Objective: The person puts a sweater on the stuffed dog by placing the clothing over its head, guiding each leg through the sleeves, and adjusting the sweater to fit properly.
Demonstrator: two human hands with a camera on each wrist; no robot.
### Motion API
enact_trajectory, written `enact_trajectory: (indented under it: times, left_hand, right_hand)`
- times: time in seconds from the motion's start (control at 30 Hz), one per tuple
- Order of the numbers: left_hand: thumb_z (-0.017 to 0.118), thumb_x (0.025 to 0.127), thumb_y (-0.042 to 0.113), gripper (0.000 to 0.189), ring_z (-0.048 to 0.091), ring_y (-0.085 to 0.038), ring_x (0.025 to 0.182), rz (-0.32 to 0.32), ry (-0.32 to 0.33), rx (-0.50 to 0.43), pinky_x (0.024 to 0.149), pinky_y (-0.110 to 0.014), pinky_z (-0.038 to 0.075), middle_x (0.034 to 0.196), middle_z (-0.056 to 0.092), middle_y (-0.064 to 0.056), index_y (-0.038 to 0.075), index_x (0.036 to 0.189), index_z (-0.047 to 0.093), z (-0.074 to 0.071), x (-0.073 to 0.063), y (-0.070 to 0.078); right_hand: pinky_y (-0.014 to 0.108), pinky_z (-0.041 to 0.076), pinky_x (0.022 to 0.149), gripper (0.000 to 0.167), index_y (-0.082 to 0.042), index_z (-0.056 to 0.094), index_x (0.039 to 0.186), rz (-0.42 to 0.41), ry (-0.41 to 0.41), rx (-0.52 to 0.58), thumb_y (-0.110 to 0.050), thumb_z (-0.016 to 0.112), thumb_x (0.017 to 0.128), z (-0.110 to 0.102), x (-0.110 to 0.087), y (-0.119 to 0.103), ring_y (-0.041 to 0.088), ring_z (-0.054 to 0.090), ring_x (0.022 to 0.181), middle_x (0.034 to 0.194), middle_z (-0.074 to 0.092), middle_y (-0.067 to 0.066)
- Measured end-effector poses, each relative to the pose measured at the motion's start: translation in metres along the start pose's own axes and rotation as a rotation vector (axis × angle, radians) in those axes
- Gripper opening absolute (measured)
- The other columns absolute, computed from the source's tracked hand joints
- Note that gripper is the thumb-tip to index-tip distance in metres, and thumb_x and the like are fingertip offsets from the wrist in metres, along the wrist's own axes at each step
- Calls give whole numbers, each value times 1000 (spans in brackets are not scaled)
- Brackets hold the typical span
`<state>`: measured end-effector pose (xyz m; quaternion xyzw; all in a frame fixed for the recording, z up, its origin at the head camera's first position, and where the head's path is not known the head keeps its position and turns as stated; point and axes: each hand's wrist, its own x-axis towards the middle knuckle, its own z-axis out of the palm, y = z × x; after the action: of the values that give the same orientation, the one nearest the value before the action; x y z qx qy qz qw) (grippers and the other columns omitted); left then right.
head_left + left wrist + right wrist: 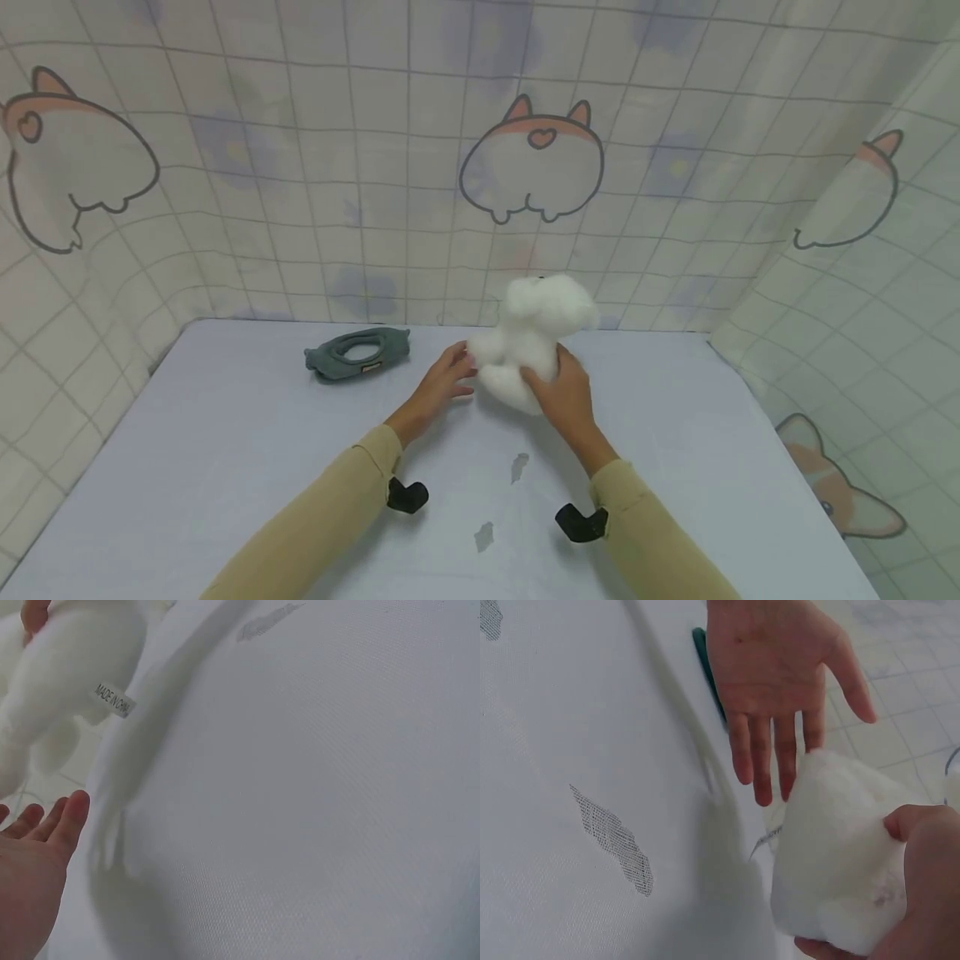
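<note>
Right hand (567, 398) holds a white fluffy toy (527, 342), with the thumb on one side and the fingers on the other. Left hand (441, 382) holds nothing. Its fingers are out straight and spread apart, just beside the toy. I cannot tell if they touch it. So the toy is in the right hand, and part of it reaches across toward the left fingers. It has a small tag (114, 700) with black letters.

To the left of the left hand, a green cloth ring (330, 362) lies on the white table (225, 475). Grey marks (520, 467) show on the table, nearer the person than the hands. Behind each hand is a tan sleeve (322, 517) with a black piece (407, 497) by it. Past both hands, a cloth wall (322, 183) has lines and dog pictures (532, 175).
</note>
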<state>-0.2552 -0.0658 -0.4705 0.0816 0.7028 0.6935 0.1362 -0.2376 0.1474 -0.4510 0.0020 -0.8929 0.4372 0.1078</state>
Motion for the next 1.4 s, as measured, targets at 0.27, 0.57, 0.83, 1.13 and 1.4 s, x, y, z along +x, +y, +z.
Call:
enact_trajectory:
  times: [0.27, 0.57, 0.83, 1.13, 1.4]
  left_hand:
    - [38, 102, 46, 62, 36, -35, 140, -5, -49, -116, 108, -53, 40, 153, 32, -13, 14, 152, 21, -1, 1, 0]
    - [37, 103, 43, 56, 35, -36, 141, -39, -61, -238, 106, -55, 42, 152, 34, -13, 16, 150, 25, 2, -1, 1]
    - [38, 100, 48, 64, 29, -36, 144, -53, -82, -292, 110, -59, 34, 156, 27, -11, 17, 153, 19, 3, -3, 0]
    - [42, 97, 47, 58, 34, -35, 141, -55, -146, -354, 106, -60, 38, 153, 32, -9, 24, 149, 27, 4, -1, -2]
    - [51, 97, 35, 46, 47, -24, 126, -24, -73, -360, 96, -48, 49, 140, 43, -7, 17, 138, 38, 7, -3, 2]
  right_hand:
    - [47, 53, 91, 65, -7, 48, 138, 63, -64, 98, -40, 69, 86, 0, -5, -1, 31, 61, 109, 124, 62, 15]
    - [47, 51, 95, 57, -10, 52, 134, 61, -131, 191, -38, 68, 88, -2, -11, -6, 29, 60, 114, 126, 62, 13]
    - [46, 50, 96, 52, -7, 53, 133, 55, -174, 247, -33, 65, 90, -3, -16, -11, 29, 60, 113, 124, 63, 13]
    - [43, 50, 95, 47, -8, 53, 134, 90, -206, 343, -27, 61, 92, -3, -18, -12, 27, 60, 109, 123, 63, 14]
    - [44, 49, 97, 47, -5, 50, 137, 117, -253, 337, -25, 57, 95, -4, -16, -14, 29, 59, 112, 127, 61, 16]
